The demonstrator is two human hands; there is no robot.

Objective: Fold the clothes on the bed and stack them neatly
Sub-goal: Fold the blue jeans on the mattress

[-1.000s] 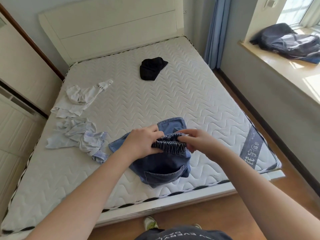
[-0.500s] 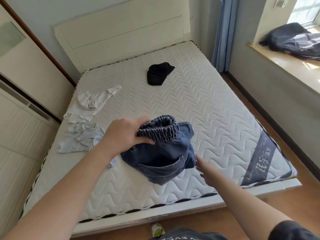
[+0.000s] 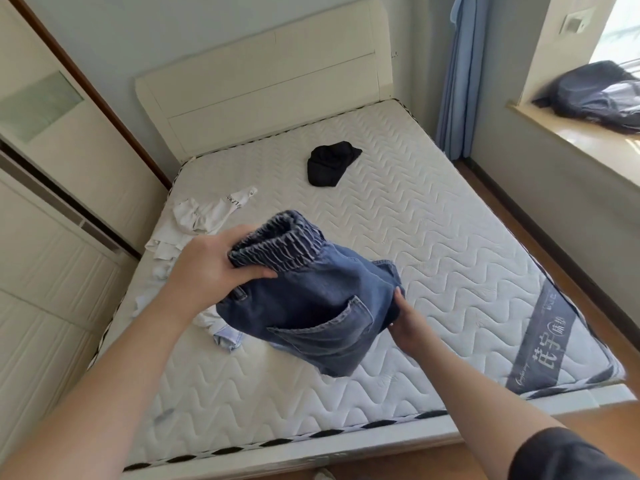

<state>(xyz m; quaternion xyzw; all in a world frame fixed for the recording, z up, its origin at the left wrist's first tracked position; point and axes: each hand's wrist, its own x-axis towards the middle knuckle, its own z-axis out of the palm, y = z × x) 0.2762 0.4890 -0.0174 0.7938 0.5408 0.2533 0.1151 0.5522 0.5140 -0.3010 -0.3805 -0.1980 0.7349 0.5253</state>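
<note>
Blue denim shorts [image 3: 311, 299] with a gathered elastic waistband hang above the white quilted mattress [image 3: 433, 244]. My left hand [image 3: 211, 268] grips the bunched waistband, lifting it. My right hand [image 3: 405, 320] holds the shorts' right side edge near the back pocket; its fingers are mostly hidden behind the fabric. A white garment [image 3: 204, 216] with black lettering lies crumpled at the mattress's left edge. A pale blue-white garment [image 3: 225, 336] lies partly under the shorts. A black garment [image 3: 329, 162] sits near the headboard.
A white headboard [image 3: 263, 95] stands at the far end. White wardrobe doors [image 3: 48, 237] run along the left. A blue curtain [image 3: 457, 74] hangs at the right. Dark clothing [image 3: 599, 95] lies on the window ledge. Wooden floor runs beside and before the bed.
My left hand has raised the waistband higher off the mattress. My right hand let go of the waistband, dropped lower, and now holds the shorts' right side.
</note>
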